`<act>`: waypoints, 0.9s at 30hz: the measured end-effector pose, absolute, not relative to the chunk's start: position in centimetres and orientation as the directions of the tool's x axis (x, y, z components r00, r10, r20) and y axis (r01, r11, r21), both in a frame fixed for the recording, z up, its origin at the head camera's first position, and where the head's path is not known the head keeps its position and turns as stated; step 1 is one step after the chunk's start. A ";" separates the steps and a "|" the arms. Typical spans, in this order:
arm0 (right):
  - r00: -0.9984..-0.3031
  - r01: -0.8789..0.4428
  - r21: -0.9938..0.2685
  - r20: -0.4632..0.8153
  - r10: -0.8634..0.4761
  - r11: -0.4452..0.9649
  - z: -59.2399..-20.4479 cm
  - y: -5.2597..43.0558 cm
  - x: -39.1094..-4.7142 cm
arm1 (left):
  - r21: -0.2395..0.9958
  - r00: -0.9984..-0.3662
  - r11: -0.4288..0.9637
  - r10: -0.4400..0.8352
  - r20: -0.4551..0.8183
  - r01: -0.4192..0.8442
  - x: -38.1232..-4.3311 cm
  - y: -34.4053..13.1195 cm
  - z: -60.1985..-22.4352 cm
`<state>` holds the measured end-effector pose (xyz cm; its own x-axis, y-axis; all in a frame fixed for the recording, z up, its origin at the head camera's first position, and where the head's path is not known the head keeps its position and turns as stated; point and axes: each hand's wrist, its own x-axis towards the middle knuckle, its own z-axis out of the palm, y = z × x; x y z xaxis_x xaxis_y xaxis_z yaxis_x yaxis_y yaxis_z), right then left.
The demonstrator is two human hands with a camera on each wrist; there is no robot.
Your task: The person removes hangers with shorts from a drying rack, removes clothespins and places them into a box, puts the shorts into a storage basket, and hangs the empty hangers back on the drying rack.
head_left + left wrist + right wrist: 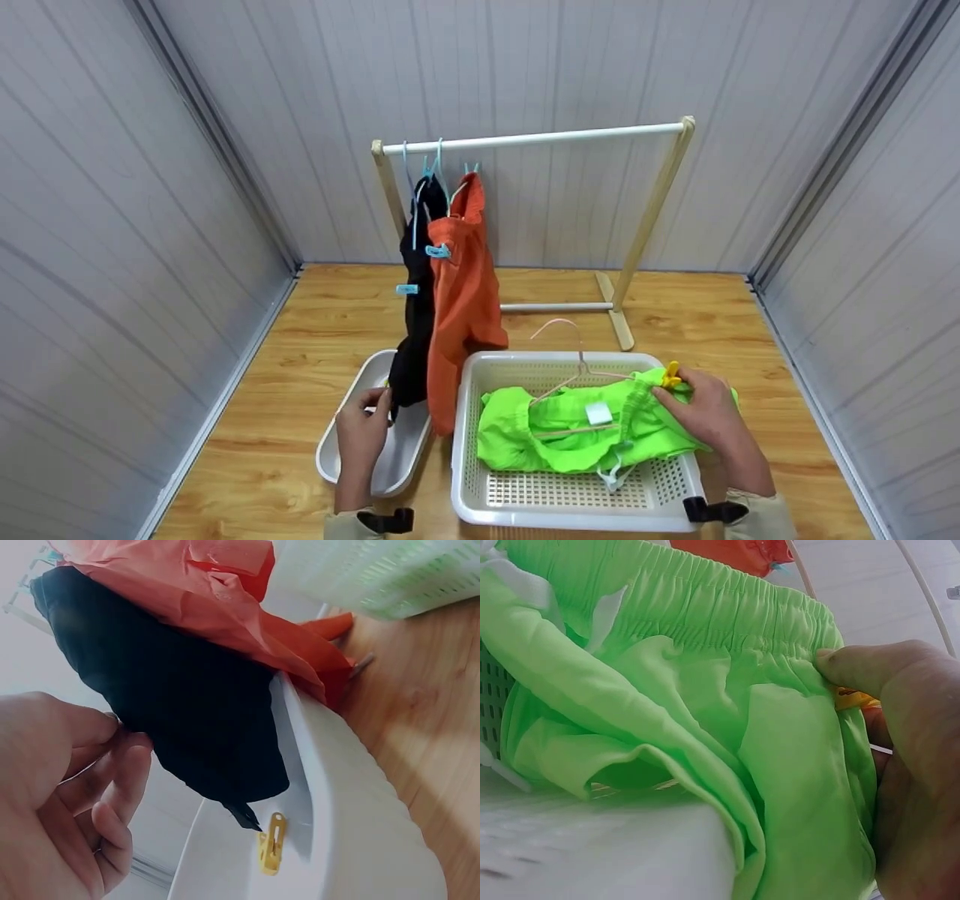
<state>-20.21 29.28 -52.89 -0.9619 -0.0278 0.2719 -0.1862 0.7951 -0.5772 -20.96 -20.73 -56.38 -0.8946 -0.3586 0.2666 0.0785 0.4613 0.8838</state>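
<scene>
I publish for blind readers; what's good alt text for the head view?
A person's right hand grips a green garment with a pink hanger over a white basket; the left hand is near a black garment hanging beside an orange garment on a rack.

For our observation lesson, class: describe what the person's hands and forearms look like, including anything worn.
The left hand and right hand are ungloved. The left sleeve and right sleeve are plain beige. Over each cuff lies a black piece, left and right, with a blocky inner end. No cables or lettering show.
</scene>
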 end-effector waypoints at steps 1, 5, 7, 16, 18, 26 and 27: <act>-0.963 -0.185 -0.582 0.269 -0.028 0.792 -52.8 29.3 -20.2 | 0.885 -0.890 0.458 -0.366 0.273 0.083 -20.8 -20.7 -56.3; -0.967 -0.187 -0.602 0.252 -0.038 0.776 -52.6 29.3 -20.1 | 0.890 -0.870 0.440 -0.386 0.306 0.118 -20.1 -20.5 -55.9; -0.967 -0.189 -0.609 0.253 -0.038 0.770 -52.6 29.4 -20.1 | 0.886 -0.866 0.441 -0.378 0.328 0.143 -19.8 -20.3 -55.6; -0.964 -0.201 -0.619 0.262 -0.042 0.759 -52.5 30.1 -19.5 | 0.843 -0.859 0.481 -0.299 0.416 0.241 -18.2 -19.0 -54.8; -0.956 -0.216 -0.589 0.291 -0.045 0.779 -52.4 30.3 -19.4 | 0.836 -0.855 0.475 -0.276 0.439 0.276 -18.0 -18.6 -54.6; -0.948 -0.225 -0.506 0.313 -0.066 0.833 -52.6 31.8 -18.1 | 0.809 -0.845 0.453 -0.191 0.499 0.375 -17.4 -17.3 -54.4; -0.950 -0.225 -0.504 0.302 -0.073 0.834 -52.7 31.9 -18.0 | 0.810 -0.848 0.451 -0.185 0.496 0.375 -17.3 -17.2 -54.3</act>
<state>-18.04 31.91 -52.67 -0.9504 -0.0733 0.3022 -0.2246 0.8338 -0.5043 -17.35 -17.25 -54.33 -0.8484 -0.1849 0.4959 0.3751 0.4509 0.8099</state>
